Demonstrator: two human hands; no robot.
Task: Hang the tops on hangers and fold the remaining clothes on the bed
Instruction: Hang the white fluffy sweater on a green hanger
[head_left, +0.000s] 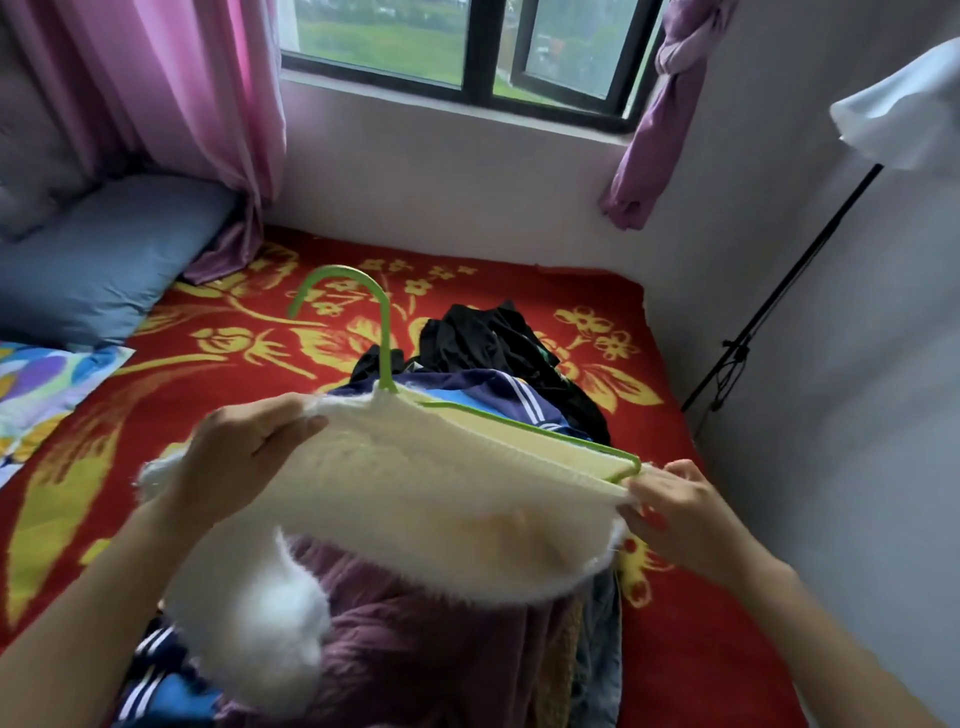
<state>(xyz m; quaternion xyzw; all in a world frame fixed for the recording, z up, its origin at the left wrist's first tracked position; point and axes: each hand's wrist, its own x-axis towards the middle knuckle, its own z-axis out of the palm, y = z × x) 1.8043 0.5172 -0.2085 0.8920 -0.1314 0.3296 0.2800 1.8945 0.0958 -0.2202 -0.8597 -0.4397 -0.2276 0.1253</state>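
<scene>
A fuzzy white knitted top hangs in the air over the bed, with a green plastic hanger inside its neck; the hook sticks up and the hanger's right arm shows bare. My left hand grips the top's left shoulder. My right hand pinches the top's right edge at the hanger's right tip. Below lies a pile of clothes: a maroon garment, a navy jacket with white stripes and black clothes.
The bed has a red blanket with yellow flowers. A grey-blue pillow lies at the far left under a pink curtain. A black stand leans by the right wall. The window is ahead.
</scene>
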